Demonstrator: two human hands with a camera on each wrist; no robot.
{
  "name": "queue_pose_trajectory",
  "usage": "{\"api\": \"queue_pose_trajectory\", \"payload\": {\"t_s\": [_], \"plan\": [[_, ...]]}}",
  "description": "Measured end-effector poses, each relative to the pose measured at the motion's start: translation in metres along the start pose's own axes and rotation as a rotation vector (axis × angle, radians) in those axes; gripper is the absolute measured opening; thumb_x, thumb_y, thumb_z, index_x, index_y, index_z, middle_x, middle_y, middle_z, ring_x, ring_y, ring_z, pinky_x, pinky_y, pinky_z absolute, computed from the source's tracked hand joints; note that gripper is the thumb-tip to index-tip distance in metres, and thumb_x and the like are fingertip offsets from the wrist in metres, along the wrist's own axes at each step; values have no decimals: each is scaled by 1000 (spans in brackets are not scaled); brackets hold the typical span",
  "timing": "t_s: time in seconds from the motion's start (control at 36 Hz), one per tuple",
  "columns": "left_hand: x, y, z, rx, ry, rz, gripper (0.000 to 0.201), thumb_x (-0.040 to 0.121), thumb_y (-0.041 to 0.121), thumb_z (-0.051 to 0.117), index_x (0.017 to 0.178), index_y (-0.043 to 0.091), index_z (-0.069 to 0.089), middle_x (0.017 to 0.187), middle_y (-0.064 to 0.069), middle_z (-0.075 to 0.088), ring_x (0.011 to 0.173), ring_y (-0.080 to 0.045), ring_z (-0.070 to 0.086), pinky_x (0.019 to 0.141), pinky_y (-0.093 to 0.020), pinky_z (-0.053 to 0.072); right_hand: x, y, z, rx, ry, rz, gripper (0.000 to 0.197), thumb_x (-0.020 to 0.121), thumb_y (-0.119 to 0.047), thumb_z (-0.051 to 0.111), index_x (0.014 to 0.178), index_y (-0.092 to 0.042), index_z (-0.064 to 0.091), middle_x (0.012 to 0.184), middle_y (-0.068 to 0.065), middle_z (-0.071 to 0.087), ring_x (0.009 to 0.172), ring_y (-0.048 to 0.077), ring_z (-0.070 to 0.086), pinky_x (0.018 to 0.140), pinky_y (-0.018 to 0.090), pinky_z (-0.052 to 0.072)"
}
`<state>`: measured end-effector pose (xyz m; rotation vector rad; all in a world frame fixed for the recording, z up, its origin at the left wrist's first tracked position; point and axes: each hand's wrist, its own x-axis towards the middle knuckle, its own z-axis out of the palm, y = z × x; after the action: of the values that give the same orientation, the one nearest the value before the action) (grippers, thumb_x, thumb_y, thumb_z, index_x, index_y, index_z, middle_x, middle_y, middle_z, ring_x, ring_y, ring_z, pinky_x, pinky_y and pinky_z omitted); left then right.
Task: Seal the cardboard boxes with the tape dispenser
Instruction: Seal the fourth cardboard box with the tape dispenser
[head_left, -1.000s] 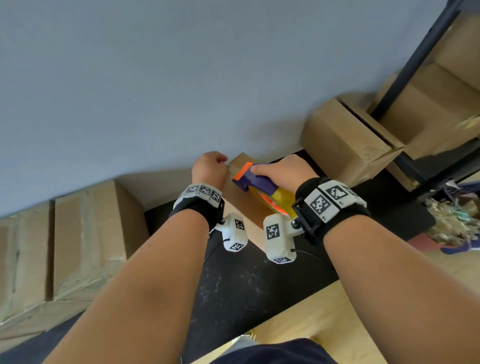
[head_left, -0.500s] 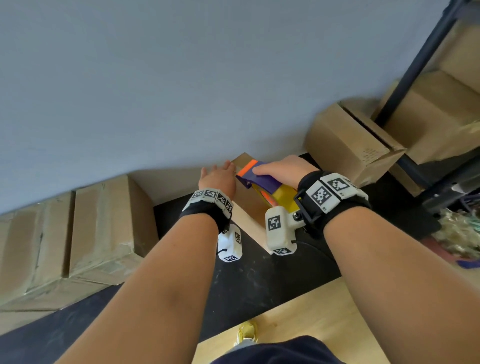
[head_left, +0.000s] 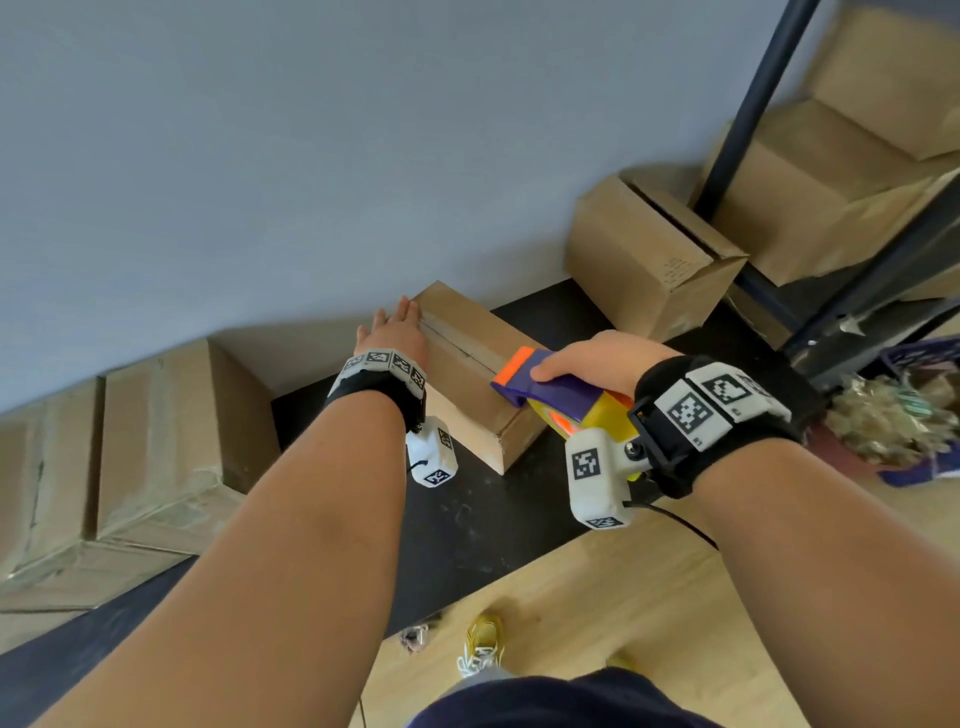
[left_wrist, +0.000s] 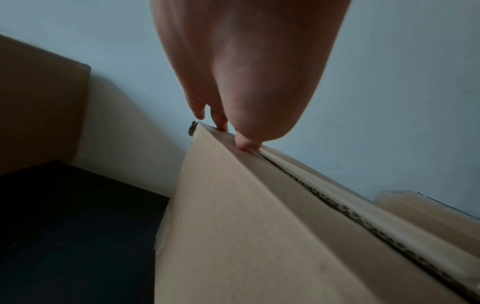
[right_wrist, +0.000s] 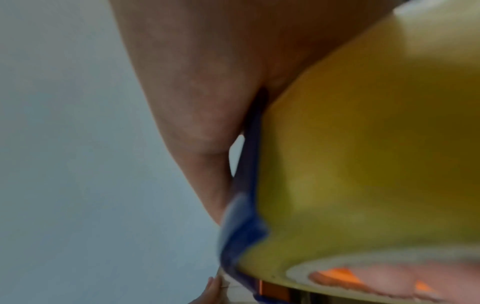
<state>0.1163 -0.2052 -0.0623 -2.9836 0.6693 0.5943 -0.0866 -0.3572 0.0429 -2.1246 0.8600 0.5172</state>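
Observation:
A small cardboard box lies on a black mat against the grey wall, its top flaps closed along a centre seam. My left hand lies flat on the box's far end with straight fingers pressing the top. My right hand grips a purple, orange and yellow tape dispenser at the box's near end. In the right wrist view the yellow tape roll fills the frame beside the purple blade guard.
A larger cardboard box stands at the back right beside a dark metal shelf post holding more boxes. Taped boxes are stacked at the left. The black mat meets a wooden floor near my feet.
My left hand has opened from a curled grip to lie flat on the box's far end. My right hand has drawn the dispenser back along the seam toward the near end.

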Motion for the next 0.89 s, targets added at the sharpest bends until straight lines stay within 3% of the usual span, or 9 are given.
{"api": "queue_pose_trajectory", "payload": {"t_s": [0.08, 0.22, 0.28, 0.44, 0.56, 0.61, 0.69, 0.81, 0.89], "plan": [[0, 2, 1, 3, -2, -3, 73, 91, -5, 25, 154, 20, -3, 161, 8, -11, 148, -27, -3, 119, -50, 6, -4, 8, 0, 30, -48, 19, 34, 89, -48, 61, 81, -18, 48, 93, 4, 54, 75, 14, 52, 63, 26, 37], [1, 1, 4, 1, -3, -10, 78, 89, -6, 30, 154, 21, -4, 160, 8, -12, 148, -27, -3, 119, -50, 6, -7, 9, -1, 40, -90, 13, 32, 93, -46, 57, 80, -20, 44, 87, 3, 52, 78, 15, 52, 73, 28, 39], [2, 0, 4, -6, -2, -11, 79, 89, -6, 30, 154, 21, -4, 160, 9, -12, 148, -27, -3, 119, -50, 5, -8, 14, -3, 46, -110, 18, 28, 93, -44, 57, 82, -19, 47, 88, 3, 55, 78, 15, 53, 71, 28, 40], [2, 5, 7, 1, 22, -9, 78, 90, -6, 32, 154, 20, -5, 160, 7, -13, 148, -28, -4, 119, -50, 4, -16, 36, -10, 132, -219, 89, 28, 94, -37, 56, 106, -11, 53, 93, 8, 58, 80, 17, 55, 71, 26, 42], [1, 6, 9, -1, 41, -8, 77, 91, -6, 30, 154, 19, -4, 161, 5, -12, 148, -28, -4, 119, -49, 5, -13, 43, -7, 112, -194, 88, 25, 94, -41, 55, 92, -17, 53, 97, 8, 60, 87, 19, 58, 84, 30, 44], [1, 5, 10, -3, 66, -2, 75, 91, -5, 29, 154, 19, -3, 161, 6, -11, 148, -28, -3, 119, -49, 6, -10, 47, -4, 115, -159, 98, 28, 92, -45, 57, 95, -17, 54, 96, 7, 61, 93, 22, 60, 89, 33, 44], [1, 4, 15, -27, 121, 0, 71, 91, -4, 25, 154, 19, 0, 161, 5, -7, 148, -28, -2, 119, -49, 7, -5, 54, 2, 146, -126, 124, 43, 87, -49, 62, 110, -13, 56, 99, 8, 62, 93, 22, 62, 85, 32, 45], [-5, 3, 21, -123, 238, -8, 69, 91, -4, 24, 154, 19, 8, 162, -2, 4, 148, -27, 4, 120, -45, 8, 1, 61, 6, 198, -88, 154, 55, 83, -50, 67, 120, -11, 55, 100, 6, 62, 86, 18, 61, 66, 26, 43], [-11, 9, 26, -211, 275, 15, 59, 99, 3, 25, 154, 18, 12, 161, -3, 6, 148, -25, 4, 120, -43, 11, 6, 61, 9, 208, -51, 155, 61, 83, -51, 67, 125, -10, 50, 108, 8, 60, 88, 18, 59, 65, 26, 40]]}}
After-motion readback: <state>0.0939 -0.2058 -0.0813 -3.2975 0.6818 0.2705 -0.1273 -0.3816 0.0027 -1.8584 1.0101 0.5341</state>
